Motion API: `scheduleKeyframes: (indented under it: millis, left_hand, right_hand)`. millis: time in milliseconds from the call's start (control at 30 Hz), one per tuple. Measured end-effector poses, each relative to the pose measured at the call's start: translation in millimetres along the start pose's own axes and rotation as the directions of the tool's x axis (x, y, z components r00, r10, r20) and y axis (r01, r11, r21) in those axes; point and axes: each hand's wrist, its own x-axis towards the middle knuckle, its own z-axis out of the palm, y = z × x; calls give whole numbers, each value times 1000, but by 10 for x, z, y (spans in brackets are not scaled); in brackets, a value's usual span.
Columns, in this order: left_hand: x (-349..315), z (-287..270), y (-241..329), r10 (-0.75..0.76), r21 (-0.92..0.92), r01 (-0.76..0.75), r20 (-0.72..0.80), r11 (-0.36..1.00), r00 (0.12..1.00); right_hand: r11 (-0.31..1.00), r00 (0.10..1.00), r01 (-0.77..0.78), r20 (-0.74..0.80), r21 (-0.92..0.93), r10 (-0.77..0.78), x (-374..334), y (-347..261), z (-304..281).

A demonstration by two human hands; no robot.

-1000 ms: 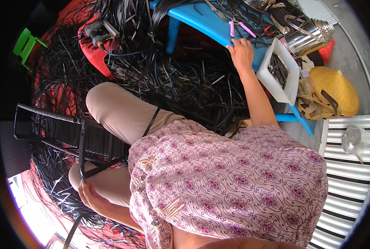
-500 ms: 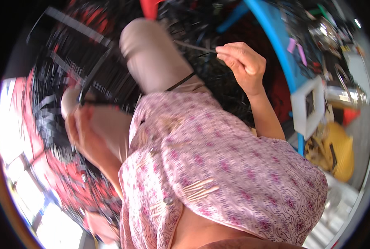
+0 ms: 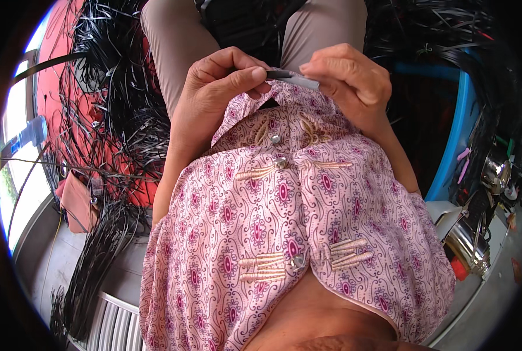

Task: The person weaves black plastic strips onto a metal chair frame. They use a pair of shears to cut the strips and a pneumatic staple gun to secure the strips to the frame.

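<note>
In front of my shirt, my two hands meet over a short dark strip point(image 3: 280, 75) with a light grey flat piece point(image 3: 306, 83) against it. My left hand point(image 3: 221, 88) is closed, pinching the dark strip between thumb and forefinger. From the other side my right hand point(image 3: 353, 82) grips the strip's far end with its fingertips. The grey piece lies below the right fingertips; whether it is part of the strip cannot be told. My palms hide the rest of what is held.
Heaps of long black plastic strips point(image 3: 117, 96) lie on a red surface point(image 3: 53, 82) at the left. A bundle of strips point(image 3: 100, 257) hangs below. At the right are a blue rim point(image 3: 457, 134), more black strips, and a shiny metal vessel point(image 3: 469, 245).
The view has turned and steadied. My hands, wide apart before, are now together in front of my body. The right hand earlier held the end of a thin strip.
</note>
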Motion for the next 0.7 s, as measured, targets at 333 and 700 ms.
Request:
scheduleKeyframes:
  millis: [333,700]
  left_hand:
    - [64,-69,-35,83,123,-53,-248,991,965]
    - [70,27,-69,366,547,-231,-149,804,919]
  right_hand:
    - [526,637,-733,167,431,752,59,-66,202]
    - [637,693,-715,168,289,702,115,-77,227]
